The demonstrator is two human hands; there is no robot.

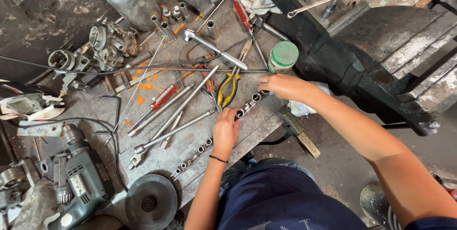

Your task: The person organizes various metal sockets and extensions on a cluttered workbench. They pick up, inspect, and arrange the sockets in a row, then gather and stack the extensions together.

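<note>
on the grimy, scuffed steel desk (266, 125), near its front edge, a narrow metal socket rail (251, 102) lies pinched at both ends, left hand (224, 132) and right hand (281, 87) fingers curled closed on it, beside yellow-handled pliers (227, 88) and long chrome wrenches (178, 111).

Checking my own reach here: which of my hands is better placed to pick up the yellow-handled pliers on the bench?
Probably the left hand. It grips the near end of the metal socket rail, just below the yellow-handled pliers. The right hand holds the rail's far end, further from them.
</note>
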